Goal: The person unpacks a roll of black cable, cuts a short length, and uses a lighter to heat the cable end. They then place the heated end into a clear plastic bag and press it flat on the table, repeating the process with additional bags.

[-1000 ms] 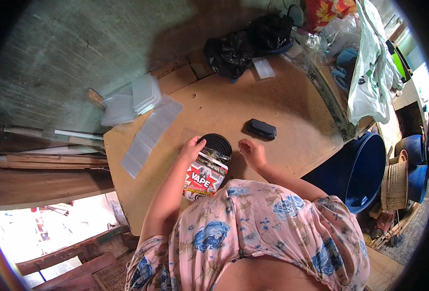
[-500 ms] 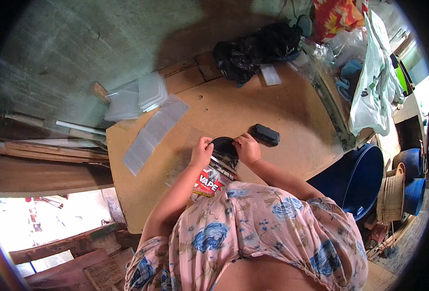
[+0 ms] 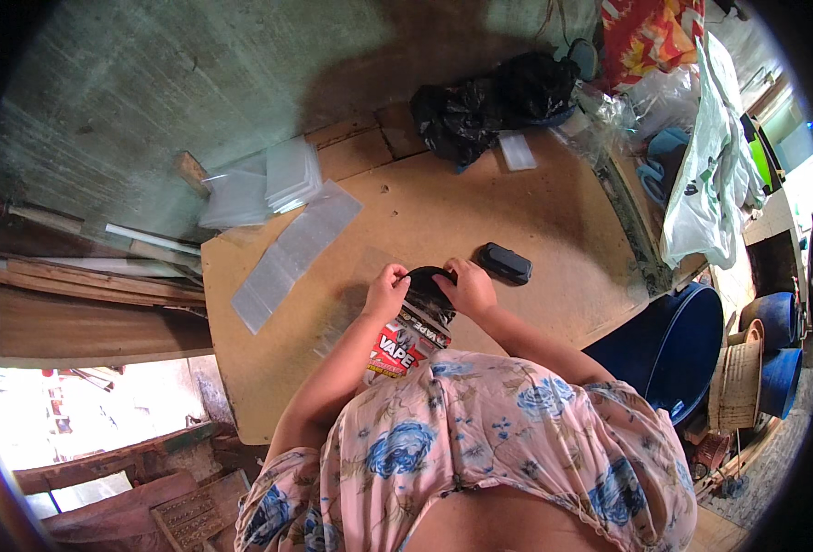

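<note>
Close to my body, over the table's near part, a printed plastic bag in red, white and black (image 3: pixel 399 350) lies between my forearms. At its far end is a black curved rim (image 3: pixel 432 273), which seems to be the bag's mouth. My left hand (image 3: pixel 387 293) pinches the left side of this rim. On the right side, my right hand (image 3: pixel 469 289) grips it with the thumb laid inward across the black surface. The bag's lower end is hidden behind my floral top. Just beyond my right hand sits a small black case (image 3: pixel 504 264).
A wooden table (image 3: pixel 480 207) carries a clear plastic strip (image 3: pixel 296 256) and stacked clear sleeves (image 3: pixel 293 175) at left. Black plastic bags (image 3: pixel 462 120) lie along the back wall. A white plastic bag (image 3: pixel 710 193) hangs at right, above a blue barrel (image 3: pixel 669 345).
My right thumb has moved inward over the black rim, and the rim has changed shape slightly. My left hand keeps its hold. The whole view has shifted a little.
</note>
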`<action>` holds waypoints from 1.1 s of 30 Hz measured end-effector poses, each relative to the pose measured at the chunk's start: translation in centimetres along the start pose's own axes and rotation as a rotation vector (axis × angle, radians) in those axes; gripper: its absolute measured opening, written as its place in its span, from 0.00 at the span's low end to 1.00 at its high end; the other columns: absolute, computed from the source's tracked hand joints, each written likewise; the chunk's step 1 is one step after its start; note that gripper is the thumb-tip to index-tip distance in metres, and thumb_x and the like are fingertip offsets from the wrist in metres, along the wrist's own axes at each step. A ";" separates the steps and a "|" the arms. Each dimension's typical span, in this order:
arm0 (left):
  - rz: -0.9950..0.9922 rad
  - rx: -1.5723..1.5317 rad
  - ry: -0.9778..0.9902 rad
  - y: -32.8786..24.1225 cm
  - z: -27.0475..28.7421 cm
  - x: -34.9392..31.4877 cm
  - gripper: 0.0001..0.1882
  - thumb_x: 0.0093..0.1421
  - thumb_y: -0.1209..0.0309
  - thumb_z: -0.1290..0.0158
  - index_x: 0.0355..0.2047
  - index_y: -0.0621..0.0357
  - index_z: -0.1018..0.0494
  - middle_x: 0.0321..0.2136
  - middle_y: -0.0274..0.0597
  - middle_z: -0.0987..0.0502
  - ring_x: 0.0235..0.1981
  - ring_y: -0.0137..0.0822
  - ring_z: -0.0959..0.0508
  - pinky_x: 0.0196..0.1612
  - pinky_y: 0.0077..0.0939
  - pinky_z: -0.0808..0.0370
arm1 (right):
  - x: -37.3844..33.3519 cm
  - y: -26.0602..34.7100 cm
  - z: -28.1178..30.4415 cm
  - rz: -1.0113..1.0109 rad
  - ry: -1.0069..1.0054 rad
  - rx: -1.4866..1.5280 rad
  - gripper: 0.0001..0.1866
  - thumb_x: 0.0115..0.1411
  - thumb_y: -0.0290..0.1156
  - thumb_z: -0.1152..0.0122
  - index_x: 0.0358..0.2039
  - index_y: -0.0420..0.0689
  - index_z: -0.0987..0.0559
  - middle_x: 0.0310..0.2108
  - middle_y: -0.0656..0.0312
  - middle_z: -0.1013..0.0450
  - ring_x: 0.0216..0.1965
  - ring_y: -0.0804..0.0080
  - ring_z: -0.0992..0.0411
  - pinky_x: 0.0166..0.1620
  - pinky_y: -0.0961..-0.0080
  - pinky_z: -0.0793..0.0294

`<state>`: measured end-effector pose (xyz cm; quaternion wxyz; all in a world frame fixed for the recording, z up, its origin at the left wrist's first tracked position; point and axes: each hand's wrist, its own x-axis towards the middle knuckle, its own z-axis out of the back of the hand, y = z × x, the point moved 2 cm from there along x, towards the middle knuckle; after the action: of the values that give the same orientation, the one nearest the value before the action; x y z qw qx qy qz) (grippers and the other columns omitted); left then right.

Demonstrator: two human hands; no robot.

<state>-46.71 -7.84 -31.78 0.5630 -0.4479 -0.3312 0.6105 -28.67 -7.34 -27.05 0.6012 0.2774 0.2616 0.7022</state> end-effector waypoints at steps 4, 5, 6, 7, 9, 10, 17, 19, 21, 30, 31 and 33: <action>0.015 -0.104 0.057 1.1 -0.3 0.4 0.06 0.55 0.76 0.53 0.34 0.63 0.35 0.24 0.37 0.27 0.26 0.24 0.29 0.31 0.18 0.32 | 1.0 -0.3 -0.5 -0.017 0.094 -0.028 0.13 0.49 0.38 0.44 0.24 0.40 0.27 0.25 0.52 0.29 0.29 0.53 0.30 0.33 0.63 0.31; 0.025 -0.098 0.063 0.8 -0.2 0.4 0.06 0.55 0.76 0.54 0.34 0.63 0.35 0.24 0.37 0.27 0.26 0.24 0.29 0.31 0.18 0.32 | 1.0 -0.2 -0.5 0.020 0.082 -0.046 0.12 0.49 0.38 0.44 0.23 0.40 0.27 0.25 0.53 0.29 0.29 0.53 0.30 0.33 0.64 0.31; 0.034 -0.093 0.068 0.6 -0.2 0.4 0.06 0.55 0.76 0.54 0.34 0.63 0.35 0.24 0.37 0.27 0.26 0.24 0.29 0.31 0.18 0.32 | 1.0 -0.2 -0.5 0.057 0.070 -0.065 0.12 0.49 0.38 0.44 0.23 0.41 0.26 0.25 0.53 0.29 0.29 0.54 0.30 0.34 0.64 0.31; 0.043 -0.099 0.051 0.6 -0.3 0.3 0.06 0.55 0.76 0.54 0.33 0.63 0.35 0.24 0.38 0.27 0.26 0.25 0.28 0.31 0.19 0.32 | 1.0 -0.1 -0.5 0.095 0.059 -0.085 0.12 0.49 0.37 0.44 0.22 0.41 0.26 0.24 0.54 0.29 0.29 0.54 0.30 0.34 0.64 0.31; 0.060 -0.113 0.017 0.5 -0.5 0.3 0.06 0.55 0.75 0.53 0.32 0.64 0.34 0.24 0.40 0.26 0.25 0.27 0.27 0.30 0.20 0.31 | 1.0 -0.5 -0.9 0.245 -0.004 -0.130 0.10 0.49 0.36 0.44 0.22 0.42 0.26 0.23 0.55 0.29 0.28 0.55 0.30 0.33 0.65 0.31; 0.057 -0.081 0.007 0.6 -0.5 0.3 0.06 0.55 0.75 0.53 0.32 0.64 0.34 0.24 0.41 0.26 0.25 0.27 0.27 0.30 0.21 0.31 | 0.9 -0.4 -1.0 0.320 -0.035 -0.153 0.10 0.49 0.36 0.44 0.22 0.42 0.26 0.22 0.55 0.29 0.28 0.56 0.30 0.33 0.65 0.31; 0.103 -0.030 -0.010 1.4 -0.7 0.4 0.07 0.55 0.74 0.52 0.32 0.64 0.33 0.24 0.43 0.25 0.26 0.29 0.25 0.30 0.21 0.30 | 0.5 0.4 -0.7 0.311 -0.008 -0.212 0.10 0.50 0.37 0.46 0.21 0.44 0.27 0.23 0.56 0.29 0.29 0.60 0.30 0.34 0.67 0.31; 0.094 -0.074 -0.002 2.1 -0.9 0.6 0.07 0.55 0.74 0.52 0.33 0.64 0.33 0.24 0.43 0.24 0.26 0.29 0.25 0.30 0.21 0.30 | 0.3 1.1 -0.4 0.315 0.009 -0.199 0.10 0.50 0.37 0.47 0.21 0.44 0.27 0.23 0.56 0.29 0.28 0.60 0.30 0.34 0.67 0.31; 0.064 -0.143 0.007 4.4 -1.1 0.9 0.07 0.54 0.74 0.52 0.33 0.64 0.33 0.25 0.43 0.24 0.26 0.29 0.25 0.30 0.22 0.29 | 0.0 2.0 -0.9 0.358 -0.013 -0.163 0.09 0.49 0.35 0.45 0.20 0.43 0.27 0.22 0.56 0.29 0.27 0.59 0.30 0.31 0.66 0.31; 0.023 -0.118 0.101 0.5 -0.1 0.2 0.09 0.56 0.73 0.54 0.37 0.63 0.33 0.28 0.42 0.26 0.30 0.26 0.27 0.36 0.20 0.31 | 6.5 -5.1 0.6 -0.141 0.156 -0.045 0.11 0.51 0.37 0.47 0.33 0.47 0.24 0.28 0.53 0.28 0.31 0.52 0.29 0.35 0.64 0.29; 0.020 -0.145 0.101 0.5 0.1 0.0 0.10 0.56 0.73 0.54 0.37 0.63 0.33 0.28 0.41 0.26 0.30 0.26 0.27 0.36 0.20 0.31 | 6.4 -4.4 0.9 -0.024 0.071 -0.177 0.12 0.52 0.38 0.47 0.35 0.46 0.24 0.30 0.53 0.28 0.32 0.53 0.29 0.36 0.64 0.29; 0.015 -0.199 0.101 0.6 0.4 -0.2 0.10 0.56 0.73 0.54 0.38 0.64 0.33 0.29 0.41 0.25 0.31 0.27 0.27 0.36 0.20 0.31 | 5.6 -2.6 1.5 0.213 -0.104 -0.436 0.14 0.52 0.38 0.47 0.37 0.46 0.26 0.35 0.53 0.27 0.36 0.55 0.29 0.38 0.65 0.30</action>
<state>-47.35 -8.08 -32.12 0.5271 -0.5343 -0.3582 0.5553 -26.41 -1.42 -27.39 0.5822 0.2028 0.0417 0.7862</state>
